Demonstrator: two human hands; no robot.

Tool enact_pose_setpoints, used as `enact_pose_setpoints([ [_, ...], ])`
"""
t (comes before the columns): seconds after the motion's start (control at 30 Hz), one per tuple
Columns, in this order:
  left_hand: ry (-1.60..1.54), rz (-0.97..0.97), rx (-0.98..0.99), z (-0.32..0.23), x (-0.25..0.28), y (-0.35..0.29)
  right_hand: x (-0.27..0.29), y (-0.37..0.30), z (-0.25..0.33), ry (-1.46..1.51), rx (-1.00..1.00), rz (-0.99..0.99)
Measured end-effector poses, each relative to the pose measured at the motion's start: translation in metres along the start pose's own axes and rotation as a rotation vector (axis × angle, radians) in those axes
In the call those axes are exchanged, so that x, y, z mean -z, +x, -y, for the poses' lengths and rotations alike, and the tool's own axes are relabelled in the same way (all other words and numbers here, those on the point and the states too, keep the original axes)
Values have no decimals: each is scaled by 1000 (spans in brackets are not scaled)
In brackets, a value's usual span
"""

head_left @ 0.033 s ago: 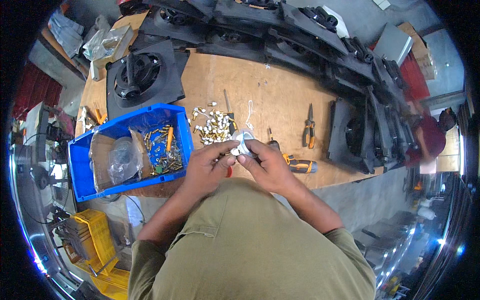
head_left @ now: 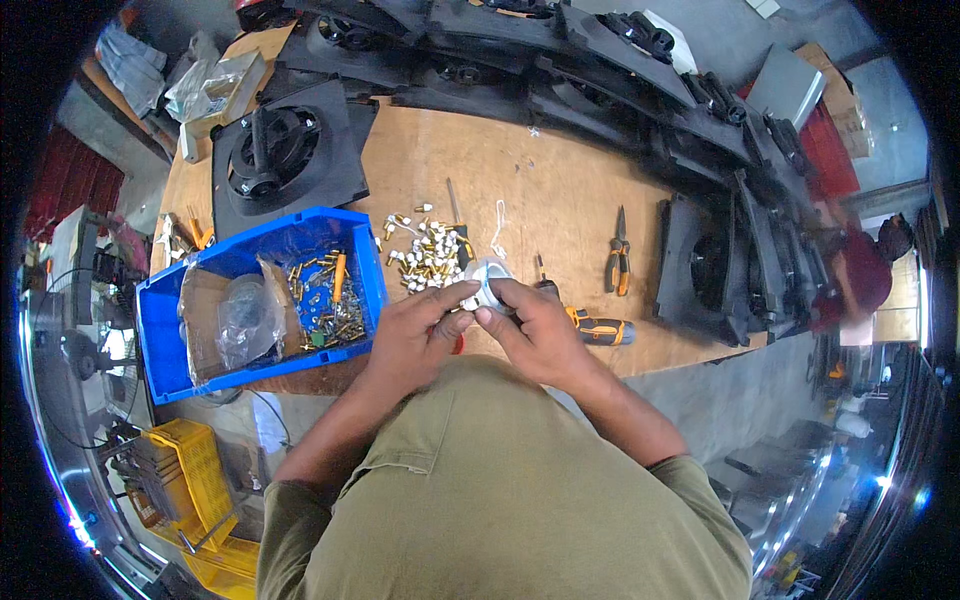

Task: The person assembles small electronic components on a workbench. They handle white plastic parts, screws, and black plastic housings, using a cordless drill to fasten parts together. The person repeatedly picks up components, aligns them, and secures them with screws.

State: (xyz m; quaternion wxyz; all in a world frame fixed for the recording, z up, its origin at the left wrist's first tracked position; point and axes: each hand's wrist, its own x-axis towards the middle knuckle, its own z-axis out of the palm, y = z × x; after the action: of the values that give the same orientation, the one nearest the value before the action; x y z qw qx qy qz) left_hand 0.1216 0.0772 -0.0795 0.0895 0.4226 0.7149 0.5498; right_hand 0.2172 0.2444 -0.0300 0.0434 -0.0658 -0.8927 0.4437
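My two hands meet close to my body at the table's near edge. My right hand [head_left: 532,322] is closed on a roll of white tape [head_left: 489,272], held upright between thumb and fingers. My left hand [head_left: 420,325] pinches a small white piece [head_left: 467,303], apparently the white end of a fitting, mostly hidden by the fingertips. Just beyond, a heap of small brass fittings with white ends [head_left: 432,256] lies loose on the table. A screwdriver [head_left: 458,225] points away beside the heap, and a white strand [head_left: 499,228] lies to its right.
At the left stands a blue bin [head_left: 375,275] with brass parts and a cardboard piece. A cordless screwdriver [head_left: 600,329] and pliers [head_left: 619,255] lie rightward on the wooden table [head_left: 570,180]. Black fan housings [head_left: 705,260] line its far and right sides; another [head_left: 330,190] sits left.
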Motion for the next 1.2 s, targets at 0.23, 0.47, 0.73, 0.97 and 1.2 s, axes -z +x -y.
enact_pose_setpoints([
  [0.23,209,-34,-19,-13,-4,3,-7,3,2,-233,91,-121],
  [0.47,207,-18,140,5,-7,0,-19,11,-5,-435,-31,38],
  [0.73,567,-351,526,24,61,31,-13,-4,15,-371,83,102],
  [0.97,253,-325,514,34,137,-9,-6,0,-51,-300,-43,-34],
  [1.2,173,-488,640,54,101,-30,-36,0,-77,-233,95,42],
])
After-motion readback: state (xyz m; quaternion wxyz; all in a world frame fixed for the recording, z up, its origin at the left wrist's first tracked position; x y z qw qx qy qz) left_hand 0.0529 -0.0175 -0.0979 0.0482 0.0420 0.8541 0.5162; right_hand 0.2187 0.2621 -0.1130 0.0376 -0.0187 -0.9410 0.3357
